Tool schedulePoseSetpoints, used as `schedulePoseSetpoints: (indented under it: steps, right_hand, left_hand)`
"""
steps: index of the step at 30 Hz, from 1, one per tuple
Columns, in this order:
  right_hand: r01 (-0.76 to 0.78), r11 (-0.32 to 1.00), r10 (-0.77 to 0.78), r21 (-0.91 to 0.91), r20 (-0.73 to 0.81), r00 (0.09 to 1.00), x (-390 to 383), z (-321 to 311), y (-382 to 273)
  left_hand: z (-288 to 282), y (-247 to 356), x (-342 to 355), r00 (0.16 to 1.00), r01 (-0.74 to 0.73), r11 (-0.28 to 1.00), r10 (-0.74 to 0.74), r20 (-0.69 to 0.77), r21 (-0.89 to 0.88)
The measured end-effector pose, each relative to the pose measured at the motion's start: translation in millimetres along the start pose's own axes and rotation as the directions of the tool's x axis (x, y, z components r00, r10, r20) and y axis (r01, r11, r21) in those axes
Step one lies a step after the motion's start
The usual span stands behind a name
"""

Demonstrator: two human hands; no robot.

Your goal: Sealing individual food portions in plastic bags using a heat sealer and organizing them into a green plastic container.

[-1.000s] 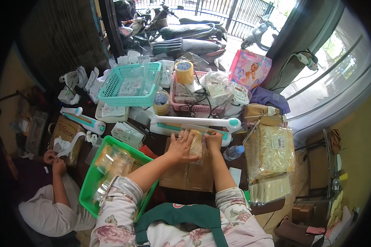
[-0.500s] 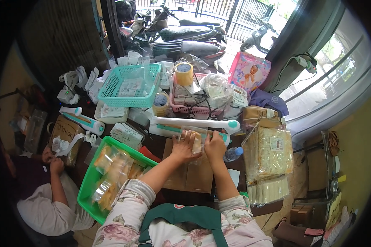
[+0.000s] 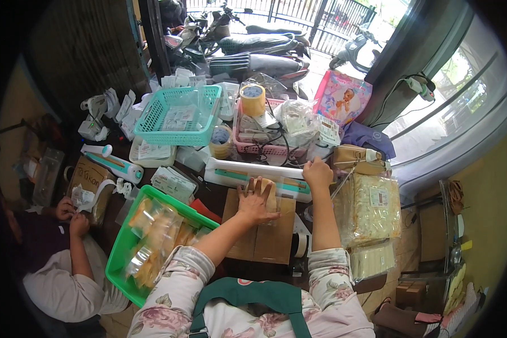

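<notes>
My left hand point(image 3: 254, 203) lies with fingers spread over a clear bag point(image 3: 270, 191) with pale, flat contents, on a cardboard piece point(image 3: 271, 242) at the front edge of a white and teal heat sealer point(image 3: 248, 172). My right hand point(image 3: 318, 172) is closed on the right end of the sealer's lever. A green tub point(image 3: 120, 260) full of bagged golden food stands left of my left forearm. Right of my right arm lie large clear packs point(image 3: 372, 214) of pale, flat food.
A co-worker's hands point(image 3: 73, 217) hold a white strip at left, beside another sealer point(image 3: 127, 169). Behind my sealer stand a turquoise basket point(image 3: 146, 135), a pink basket point(image 3: 276, 147), tape rolls point(image 3: 252, 104) and a pink bag point(image 3: 338, 93). Motorbikes point(image 3: 248, 65) are outside the doorway.
My right hand has moved up and to the right, from the bag to the sealer's lever. My left hand has stayed on the bag, its fingers more spread than a moment ago.
</notes>
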State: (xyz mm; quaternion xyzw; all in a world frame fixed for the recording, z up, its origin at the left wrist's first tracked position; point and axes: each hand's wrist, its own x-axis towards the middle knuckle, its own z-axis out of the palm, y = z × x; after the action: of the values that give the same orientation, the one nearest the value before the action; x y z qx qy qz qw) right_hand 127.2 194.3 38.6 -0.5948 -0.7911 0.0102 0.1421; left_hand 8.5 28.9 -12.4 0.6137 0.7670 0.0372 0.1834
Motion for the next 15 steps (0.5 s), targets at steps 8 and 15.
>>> schedulePoseSetpoints:
  steps: [8, 15]
  right_hand:
    - [-0.047, 0.999, 0.045, 0.018, 0.067, 0.997, -2, 15, 3]
    - [-0.09, 0.995, 0.083, 0.048, 0.122, 0.989, -2, 28, 10]
  left_hand:
    - [-2, 4, 3, 0.999, 0.04, 0.999, -0.04, 0.012, -0.015]
    - [-6, 7, 1, 0.999, 0.043, 0.999, -0.043, -0.003, 0.01]
